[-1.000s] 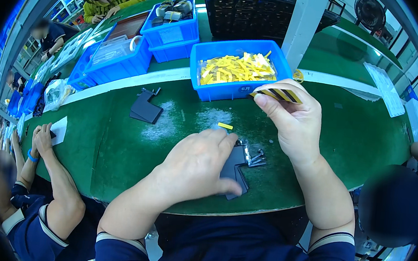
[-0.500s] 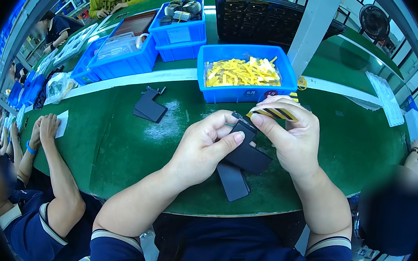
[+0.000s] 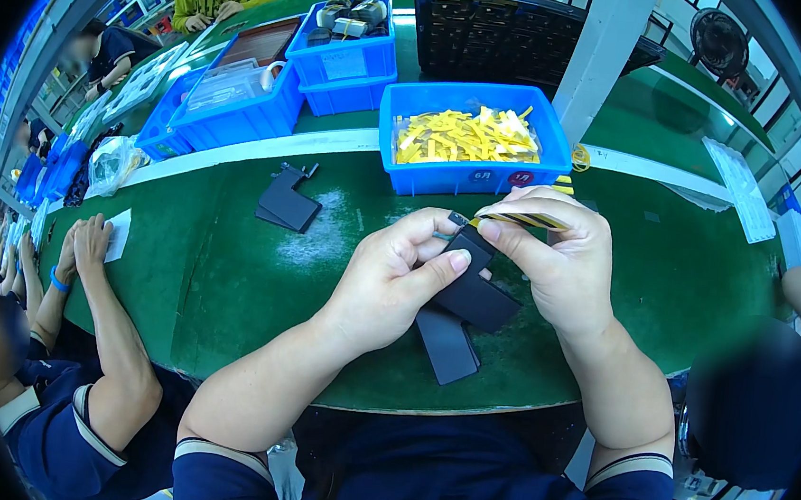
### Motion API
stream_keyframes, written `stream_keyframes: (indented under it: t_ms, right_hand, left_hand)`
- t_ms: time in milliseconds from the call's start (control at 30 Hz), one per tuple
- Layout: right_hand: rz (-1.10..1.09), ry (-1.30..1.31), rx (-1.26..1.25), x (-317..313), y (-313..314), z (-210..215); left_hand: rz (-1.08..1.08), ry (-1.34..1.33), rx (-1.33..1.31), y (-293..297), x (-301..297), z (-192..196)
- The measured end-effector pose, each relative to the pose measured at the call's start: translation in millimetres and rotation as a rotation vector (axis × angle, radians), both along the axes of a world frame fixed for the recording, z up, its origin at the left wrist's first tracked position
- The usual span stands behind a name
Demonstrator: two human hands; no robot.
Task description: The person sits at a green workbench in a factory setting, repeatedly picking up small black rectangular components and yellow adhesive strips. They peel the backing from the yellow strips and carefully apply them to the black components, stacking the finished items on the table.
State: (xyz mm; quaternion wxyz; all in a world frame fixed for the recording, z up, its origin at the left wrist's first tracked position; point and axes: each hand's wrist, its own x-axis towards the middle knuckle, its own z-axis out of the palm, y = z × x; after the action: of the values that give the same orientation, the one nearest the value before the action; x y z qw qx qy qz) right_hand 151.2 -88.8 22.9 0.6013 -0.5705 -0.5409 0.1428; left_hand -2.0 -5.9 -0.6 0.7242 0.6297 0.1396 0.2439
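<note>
Green desk (image 3: 226, 282) spans the view, curved near edge toward the person. Far side: large black slotted tray (image 3: 514, 36), partly behind a pale upright post (image 3: 607, 49). Three blue bins along the white strip: one holding clear bags (image 3: 232, 102), one holding grey parts (image 3: 349, 50), and one directly ahead filled with yellow strips (image 3: 472, 142). A co-worker's forearms (image 3: 99, 319) rest on the desk at left, hands beside a small white card (image 3: 118, 235). Small stack of flat black parts (image 3: 285, 204) lies on the desk left of centre, well apart from the hands. Left hand (image 3: 388, 282) is closed around a flat black rectangular piece (image 3: 473, 290), thumb pressed on its upper face, holding it raised just over the desk. A second flat black piece (image 3: 447, 345) lies on the desk directly below, partly overlapped by the held one. Right hand (image 3: 553, 254) pinches a narrow yellow-and-black striped strip (image 3: 525, 220) between thumb and forefinger, the strip's left end meeting the top corner of the held black piece. Whether the strip adheres there: cannot tell.
</note>
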Motion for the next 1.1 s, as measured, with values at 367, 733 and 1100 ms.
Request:
stream_keyframes:
  t_ms: [367,733,1100]
  right_hand:
    - [-0.034,-0.165,0.042,0,1,-1]
    - [0.013,0.127,-0.16,-11,-4,9]
    - [0.112,-0.268,0.002,8,-1,9]
  left_hand:
    - [-0.022,0.009,-0.011,0,-1,3]
    - [0.103,0.111,0.313,-6,-4,10]
    - [0.136,-0.01,0.196,-3,-2,3]
